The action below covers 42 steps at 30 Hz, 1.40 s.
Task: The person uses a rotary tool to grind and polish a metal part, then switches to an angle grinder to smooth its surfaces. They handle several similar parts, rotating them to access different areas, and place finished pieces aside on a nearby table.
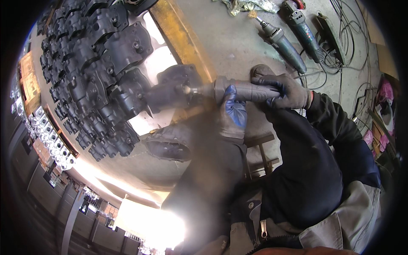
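Dark grey, the power tool (pixel 251 91) lies level between our gloved hands: our left hand (pixel 233 114) has its fingers wrapped round the front, our right hand (pixel 291 91) grips the rear. Its tip meets or nearly meets a black part (pixel 176 76); blur hides which. Similar parts (pixel 127 47) crowd to the left.

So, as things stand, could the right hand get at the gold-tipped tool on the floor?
Probably not without letting go: the right hand grips the rear of the grey power tool. Otherwise the way looks free; the gold-tipped tool lies nearby with nothing visible on top.
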### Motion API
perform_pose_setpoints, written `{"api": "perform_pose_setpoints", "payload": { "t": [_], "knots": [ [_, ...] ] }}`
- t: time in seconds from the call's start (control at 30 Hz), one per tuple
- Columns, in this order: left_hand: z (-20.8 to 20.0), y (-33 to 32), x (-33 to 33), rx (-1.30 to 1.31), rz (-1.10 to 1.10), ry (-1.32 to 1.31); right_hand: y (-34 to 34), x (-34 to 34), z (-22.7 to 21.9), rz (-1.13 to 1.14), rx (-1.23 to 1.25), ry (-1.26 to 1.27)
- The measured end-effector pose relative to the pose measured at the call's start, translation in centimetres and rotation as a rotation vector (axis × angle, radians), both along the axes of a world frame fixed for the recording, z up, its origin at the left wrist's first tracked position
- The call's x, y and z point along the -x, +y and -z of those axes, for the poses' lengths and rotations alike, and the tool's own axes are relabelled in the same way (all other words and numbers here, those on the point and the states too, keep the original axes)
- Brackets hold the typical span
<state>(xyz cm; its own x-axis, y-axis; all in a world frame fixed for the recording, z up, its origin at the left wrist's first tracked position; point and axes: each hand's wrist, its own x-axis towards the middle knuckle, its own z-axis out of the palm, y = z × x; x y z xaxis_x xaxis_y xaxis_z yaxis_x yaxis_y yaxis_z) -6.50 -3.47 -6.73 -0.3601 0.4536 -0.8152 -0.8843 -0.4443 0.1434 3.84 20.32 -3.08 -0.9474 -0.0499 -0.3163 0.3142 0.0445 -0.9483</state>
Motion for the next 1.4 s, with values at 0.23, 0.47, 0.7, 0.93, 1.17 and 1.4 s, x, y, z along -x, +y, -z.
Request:
{"api": "perform_pose_setpoints", "payload": {
  "t": [0.23,0.47,0.7,0.93,1.17,1.4],
  "knots": [
    [-0.3,0.1,-0.3,0.041,0.022,-0.023,0.1,-0.2,-0.2,0.026,0.051,0.009],
    [-0.9,0.6,-1.0,0.05,0.034,0.098,0.1,-1.0,0.5,-0.019,0.061,0.045],
    [0.5,-0.1,-0.4,-0.061,0.034,0.051,-0.2,-0.5,-0.4,-0.004,0.006,-0.039],
    [-0.8,0.3,-0.1,0.001,0.012,0.061,-0.5,-0.1,-0.4,0.054,0.091,-0.061],
    [-1.5,-0.1,-1.0,0.083,0.094,0.083,-0.8,-1.9,-0.9,0.047,0.18,-0.144],
    [-4.3,2.6,-1.1,0.173,0.161,0.146,-0.2,-4.5,-1.1,-0.006,0.323,-0.259]
  ]
}}
